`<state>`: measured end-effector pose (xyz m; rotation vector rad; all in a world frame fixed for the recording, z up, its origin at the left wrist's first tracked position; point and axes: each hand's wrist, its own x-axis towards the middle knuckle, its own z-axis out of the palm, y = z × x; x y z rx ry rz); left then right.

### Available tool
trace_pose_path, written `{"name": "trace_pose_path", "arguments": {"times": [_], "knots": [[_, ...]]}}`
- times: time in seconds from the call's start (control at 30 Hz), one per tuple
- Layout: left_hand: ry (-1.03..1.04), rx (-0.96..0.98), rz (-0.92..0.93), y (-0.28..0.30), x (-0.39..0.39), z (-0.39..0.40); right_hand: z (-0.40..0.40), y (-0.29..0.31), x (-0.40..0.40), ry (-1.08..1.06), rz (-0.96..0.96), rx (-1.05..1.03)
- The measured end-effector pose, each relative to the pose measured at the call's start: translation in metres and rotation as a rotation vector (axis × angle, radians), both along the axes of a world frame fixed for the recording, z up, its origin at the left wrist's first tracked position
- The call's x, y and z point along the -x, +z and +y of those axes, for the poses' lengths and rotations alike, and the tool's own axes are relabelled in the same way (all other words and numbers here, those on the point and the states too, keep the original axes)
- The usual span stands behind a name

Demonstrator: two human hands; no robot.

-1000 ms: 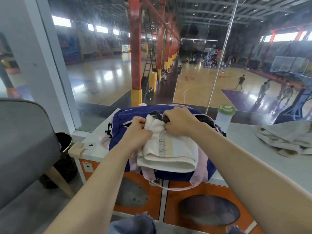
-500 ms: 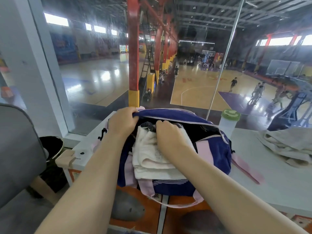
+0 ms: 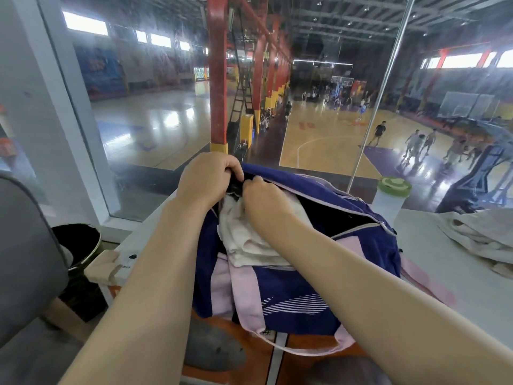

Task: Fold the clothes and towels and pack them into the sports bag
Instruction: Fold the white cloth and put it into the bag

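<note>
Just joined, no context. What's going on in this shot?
A person is packing a blue and pink sports bag on a white table. The left hand grips the bag's open edge at its far end, while the right hand pushes a folded white towel in. A crumpled beige cloth still lies unpacked.

left hand (image 3: 206,177) bare | right hand (image 3: 265,202) bare | forearms unsleeved
</note>
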<state>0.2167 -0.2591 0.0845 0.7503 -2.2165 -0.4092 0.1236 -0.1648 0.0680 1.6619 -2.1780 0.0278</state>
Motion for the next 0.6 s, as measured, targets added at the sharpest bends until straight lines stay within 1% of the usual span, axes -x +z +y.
{"name": "trace_pose_path", "arguments": {"times": [0.1, 0.2, 0.27, 0.4, 0.43, 0.5, 0.6], "knots": [[-0.032, -0.001, 0.028, -0.006, 0.004, -0.005, -0.03, -0.01, 0.0, -0.057, -0.051, -0.002], [-0.037, 0.056, 0.026, -0.012, 0.011, -0.007, -0.052, -0.016, 0.002, -0.091, -0.071, 0.027], [-0.044, 0.083, 0.016, -0.014, 0.013, -0.007, -0.063, -0.019, 0.005, -0.117, -0.078, 0.006], [-0.104, 0.058, -0.015, -0.018, 0.01, -0.017, -0.069, -0.035, 0.009, -0.145, -0.154, -0.019], [-0.122, 0.051, -0.026, -0.019, 0.01, -0.02, -0.067, -0.037, 0.008, -0.125, -0.129, -0.029], [-0.14, 0.05, -0.046, -0.019, 0.011, -0.022, -0.055, -0.042, 0.005, -0.004, -0.074, -0.028], [-0.134, 0.017, -0.046, -0.017, 0.01, -0.02, -0.025, -0.045, 0.006, 0.217, -0.239, -0.003]]}}
